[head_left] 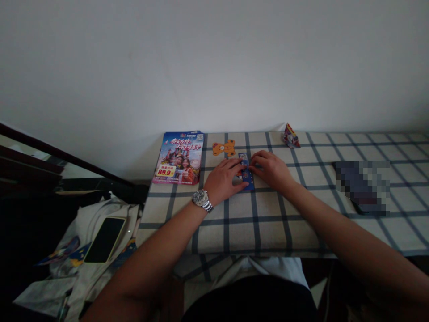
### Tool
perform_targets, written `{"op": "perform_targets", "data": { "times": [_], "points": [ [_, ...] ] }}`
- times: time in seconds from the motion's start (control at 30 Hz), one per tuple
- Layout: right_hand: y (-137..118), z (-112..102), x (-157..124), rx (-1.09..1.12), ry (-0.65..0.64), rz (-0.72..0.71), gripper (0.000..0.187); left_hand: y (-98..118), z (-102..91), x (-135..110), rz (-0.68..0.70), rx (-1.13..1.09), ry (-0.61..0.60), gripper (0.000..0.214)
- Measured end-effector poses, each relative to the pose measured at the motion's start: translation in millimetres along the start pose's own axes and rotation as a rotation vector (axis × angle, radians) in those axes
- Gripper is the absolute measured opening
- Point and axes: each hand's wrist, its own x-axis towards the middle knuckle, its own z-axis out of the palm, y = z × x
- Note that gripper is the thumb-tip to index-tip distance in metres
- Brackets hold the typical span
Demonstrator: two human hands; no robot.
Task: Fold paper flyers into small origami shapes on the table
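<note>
A narrow blue strip of folded printed paper (246, 173) lies on the checked tablecloth (268, 223). My left hand (224, 180), with a metal watch on its wrist, lies over the strip's left side, its fingers flat and pressing down. My right hand (271, 169) presses on the strip's right edge with bent fingertips. Just beyond the hands lies an orange bear-shaped paper cutout (224, 147).
A stack of colourful flyers (179, 157) sits at the table's far left corner. A small folded paper shape (291, 136) stands by the wall. A dark blurred object (363, 187) lies to the right. A phone (105, 239) rests on cloth left of the table.
</note>
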Motion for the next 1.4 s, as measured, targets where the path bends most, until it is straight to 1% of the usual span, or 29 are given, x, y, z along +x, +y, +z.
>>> {"op": "perform_targets", "data": {
  "times": [0.27,0.43,0.6,0.9,1.17,1.4],
  "points": [
    [-0.4,-3.2,-6.2,0.029,-0.019,-0.043,0.004,0.8,0.3,0.5,0.000,0.002,-0.002,0.048],
    [-0.5,-3.8,-14.7,0.065,-0.020,-0.065,0.013,0.2,1.0,0.5,0.001,-0.001,0.003,0.047],
    [-1.6,-5.9,-23.3,0.040,-0.035,-0.079,0.022,-0.5,2.3,0.1,0.005,-0.003,0.014,0.049],
    [-0.4,-6.7,-40.0,0.037,-0.064,-0.143,0.048,-1.1,3.0,0.0,0.009,-0.007,0.010,0.048],
    [2.9,-6.8,-42.4,0.094,-0.057,-0.175,0.050,-1.2,2.8,-0.4,0.001,-0.012,0.006,0.050],
    [6.9,-5.9,-41.2,0.141,-0.060,-0.137,0.052,-1.4,1.7,-0.1,-0.005,-0.006,-0.013,0.050]
  ]
}}
